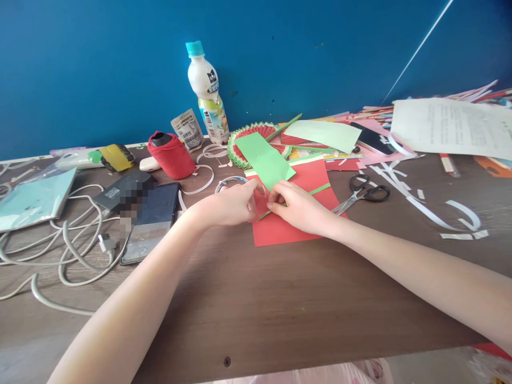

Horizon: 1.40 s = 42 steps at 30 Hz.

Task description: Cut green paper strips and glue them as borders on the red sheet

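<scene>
My left hand (234,204) and my right hand (298,205) meet over a red paper sheet (280,226) lying on the brown table (256,309). Both pinch the near end of a green paper piece (264,159), which rises tilted away from me. A thin green strip (318,190) runs across the red sheet beside my right hand. Behind lies a pleated red-and-green paper fan (244,140). Black-handled scissors (362,193) lie just right of the red sheet.
A drink bottle (208,90) stands by the blue wall. A red cloth bundle (170,154), a phone (152,218), white cables (72,256) and a teal folder (34,200) fill the left. White paper strips (440,213), coloured sheets and a printed page (452,125) lie right.
</scene>
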Tool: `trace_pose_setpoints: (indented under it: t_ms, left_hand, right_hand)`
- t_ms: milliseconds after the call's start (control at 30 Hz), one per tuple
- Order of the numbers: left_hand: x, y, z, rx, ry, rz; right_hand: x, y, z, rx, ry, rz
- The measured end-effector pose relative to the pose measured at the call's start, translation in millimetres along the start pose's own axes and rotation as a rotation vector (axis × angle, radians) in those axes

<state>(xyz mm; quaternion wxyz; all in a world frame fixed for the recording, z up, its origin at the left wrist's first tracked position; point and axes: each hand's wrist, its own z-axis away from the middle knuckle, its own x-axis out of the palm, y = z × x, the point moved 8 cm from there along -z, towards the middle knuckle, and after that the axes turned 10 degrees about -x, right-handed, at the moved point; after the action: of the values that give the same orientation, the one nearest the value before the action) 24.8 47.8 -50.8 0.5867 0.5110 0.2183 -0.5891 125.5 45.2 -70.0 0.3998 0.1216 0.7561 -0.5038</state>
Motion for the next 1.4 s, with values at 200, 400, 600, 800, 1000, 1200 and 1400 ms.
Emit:
trace_pose_setpoints:
  t_ms: [200,400,600,800,1000,1200,1400]
  left_hand:
    - [1,1,0,0.021,-0.017,0.002]
    - [1,3,2,0.042,-0.028,-0.014]
    - [-3,-1,0,0.008,-0.002,0.010]
    - [-4,0,-1,0.027,0.033,-0.006]
    - [-4,0,-1,0.025,0.033,0.012]
    - [-6,2,-1,-0.001,0.065,-0.007]
    - [-8,1,-2,0.012,0.059,0.063]
  right_hand:
    - [0,0,-1,-0.063,-0.037,-0.004]
    - [1,0,0,-0.043,-0.059,0.011]
    - [0,0,-1,-0.054,-0.054,0.000]
    - [1,-3,1,-0.040,-0.052,0.026]
    - [4,-10,3,-0.045,-0.037,0.121]
    - [9,-15,5,-0.038,-0.014,0.272]
    - [5,-15,4,-0.047,0.061,0.120]
